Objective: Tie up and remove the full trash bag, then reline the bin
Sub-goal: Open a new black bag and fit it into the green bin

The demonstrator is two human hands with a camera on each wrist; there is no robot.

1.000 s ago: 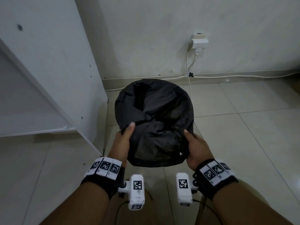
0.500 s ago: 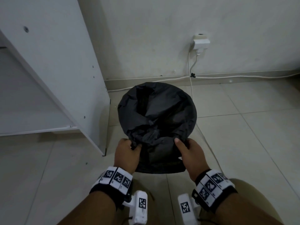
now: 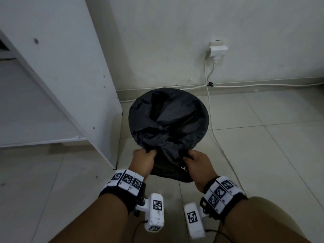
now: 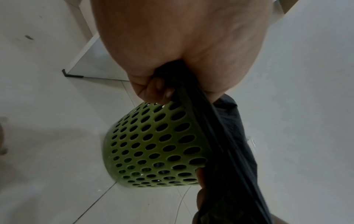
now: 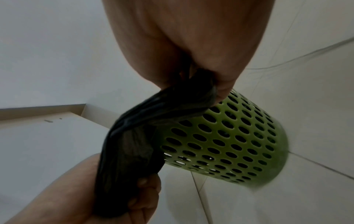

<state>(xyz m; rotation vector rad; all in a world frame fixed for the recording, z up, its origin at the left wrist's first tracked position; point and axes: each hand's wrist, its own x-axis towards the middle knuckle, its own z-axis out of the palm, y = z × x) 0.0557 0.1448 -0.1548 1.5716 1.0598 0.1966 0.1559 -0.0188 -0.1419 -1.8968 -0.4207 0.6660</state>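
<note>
Head view: the trash bag's (image 3: 168, 123) near rim is being gripped by the left hand (image 3: 142, 161) and right hand (image 3: 197, 163). No knot is being shown yet; tying, removal from the green bin (image 4: 153, 144) and relining are remaining.

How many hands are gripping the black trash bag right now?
2. The left hand grips the near-left edge of the black trash bag; the right hand grips the near-right edge, over the green bin.

The trash bag (image 3: 168, 127) was thin black plastic, crinkled and faintly sheened. The bin (image 4: 153, 145) was matt green plastic, perforated with round holes. The floor (image 3: 263, 155) was smooth, pale glazed tile.
</note>
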